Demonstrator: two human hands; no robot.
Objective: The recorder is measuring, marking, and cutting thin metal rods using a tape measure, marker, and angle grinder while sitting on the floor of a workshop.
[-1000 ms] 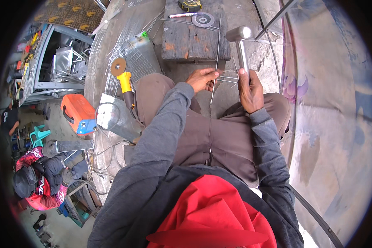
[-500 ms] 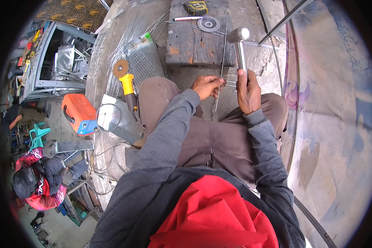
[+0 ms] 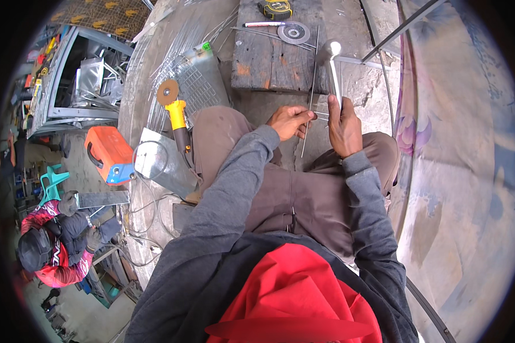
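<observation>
My left hand (image 3: 290, 122) is closed, with thumb and fingers pinching a thin metal rod (image 3: 313, 71). The rod slants upright past the fingertips, its upper part over the wooden block (image 3: 263, 66). Thin cross pieces (image 3: 321, 115) stick out sideways from beside the left fingertips toward my right hand (image 3: 345, 130). That hand is wrapped round the shiny handle of a metal hammer (image 3: 335, 77), held head up. The hammer's rounded head shows bright at the top. Both hands are above my bent legs.
A tape measure (image 3: 275, 9), marker (image 3: 263, 24) and grinding disc (image 3: 294, 33) lie on the block. To the left are a yellow angle grinder (image 3: 177, 117), sheet metal (image 3: 197, 77) and an orange machine (image 3: 108, 154) with cables. A co-worker (image 3: 57, 246) sits at far left, holding metal.
The hammer has turned in my right hand, so its head shows as a rounded end instead of a sideways cylinder. My left hand keeps its pinch on the rod.
</observation>
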